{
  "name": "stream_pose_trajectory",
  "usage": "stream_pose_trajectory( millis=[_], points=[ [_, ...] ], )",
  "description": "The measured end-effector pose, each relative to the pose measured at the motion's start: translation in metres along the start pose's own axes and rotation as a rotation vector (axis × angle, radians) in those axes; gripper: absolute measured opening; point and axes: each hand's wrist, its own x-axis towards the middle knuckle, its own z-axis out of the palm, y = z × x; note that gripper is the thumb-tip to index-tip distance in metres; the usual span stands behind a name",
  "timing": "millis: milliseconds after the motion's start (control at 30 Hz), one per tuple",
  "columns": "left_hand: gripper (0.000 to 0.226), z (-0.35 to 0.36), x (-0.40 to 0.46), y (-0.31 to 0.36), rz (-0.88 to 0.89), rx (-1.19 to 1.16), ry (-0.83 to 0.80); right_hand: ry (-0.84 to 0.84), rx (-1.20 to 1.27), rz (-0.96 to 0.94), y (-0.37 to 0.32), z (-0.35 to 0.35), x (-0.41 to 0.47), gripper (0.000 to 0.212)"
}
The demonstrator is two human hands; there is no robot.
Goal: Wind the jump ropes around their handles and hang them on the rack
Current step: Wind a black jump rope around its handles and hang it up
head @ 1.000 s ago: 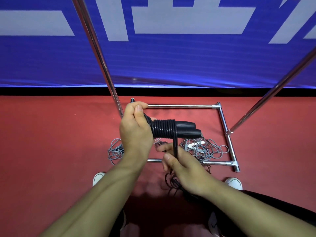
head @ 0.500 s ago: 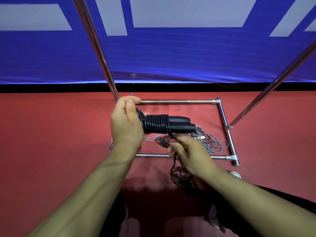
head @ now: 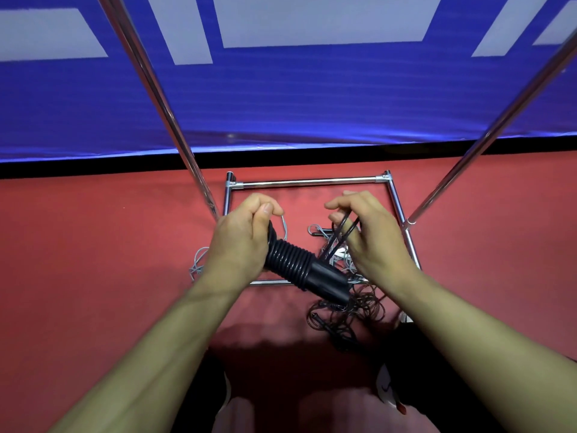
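Observation:
My left hand (head: pixel 242 239) grips the far end of a pair of black jump rope handles (head: pixel 307 271), which slant down to the right with black rope coiled tightly round their middle. My right hand (head: pixel 368 235) is raised to the right of them and pinches two strands of the black rope (head: pixel 342 232) that run down toward the handles. The loose remainder of the black rope (head: pixel 346 320) lies tangled on the red floor below. The chrome rack (head: pixel 309 182) stands in front of me; only its base frame and two slanting poles show.
A grey jump rope (head: pixel 198 264) lies tangled on the floor inside the rack base, partly hidden by my hands. A blue banner with white shapes (head: pixel 281 89) covers the wall behind. My white shoes (head: pixel 387 392) show at the bottom edge.
My right hand rose from below the handles to beside them, carrying the rope up and round. The handles tilted, their free end now pointing down toward me. The view tipped downward slightly.

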Motion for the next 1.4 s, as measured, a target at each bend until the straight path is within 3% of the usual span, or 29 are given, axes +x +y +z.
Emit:
stream_pose_trajectory(
  millis=[67,233,333,400,567,700,767,833,967,1067,1200,1267,1400],
  points=[
    [0.024,0.004,0.0,-0.004,-0.013,0.123,0.007,-0.001,-0.092,-0.056,-0.002,-0.008,-0.001,0.008],
    [0.029,0.015,-0.001,-0.012,-0.011,0.207,0.229,-0.159,-0.454,-0.199,-0.027,-0.003,-0.017,0.032],
    [0.033,0.024,-0.001,-0.009,-0.014,0.191,0.293,-0.281,-0.498,-0.088,-0.033,0.009,-0.032,0.03],
    [0.032,0.024,-0.001,-0.009,-0.012,0.177,0.323,-0.348,-0.385,0.04,-0.032,0.012,-0.037,0.022],
    [0.023,0.018,0.011,-0.017,-0.136,0.027,0.453,-0.262,0.09,0.246,-0.038,0.026,-0.055,0.025],
    [0.02,0.024,0.014,-0.009,-0.165,-0.063,0.51,-0.24,0.737,0.711,-0.054,0.046,-0.064,0.017],
    [0.02,0.025,0.015,-0.009,-0.177,-0.091,0.503,-0.248,0.791,0.807,-0.057,0.05,-0.066,0.01],
    [0.022,0.024,0.017,-0.009,-0.193,-0.103,0.514,-0.233,0.778,0.748,-0.053,0.05,-0.065,0.008],
    [0.023,0.015,0.021,-0.009,-0.248,-0.138,0.547,-0.105,0.759,0.513,-0.05,0.044,-0.059,0.025],
    [0.023,0.011,0.023,-0.014,-0.255,-0.168,0.557,-0.062,0.85,0.463,-0.048,0.047,-0.058,0.018],
    [0.024,0.008,0.018,-0.01,-0.242,-0.154,0.555,-0.071,0.403,0.321,-0.04,0.05,-0.054,0.02],
    [0.024,0.007,0.017,-0.008,-0.245,-0.154,0.559,-0.069,0.38,0.339,-0.039,0.049,-0.052,0.02],
    [0.023,0.008,0.016,-0.007,-0.24,-0.161,0.562,-0.087,0.595,0.417,-0.046,0.047,-0.052,0.019]
  ],
)
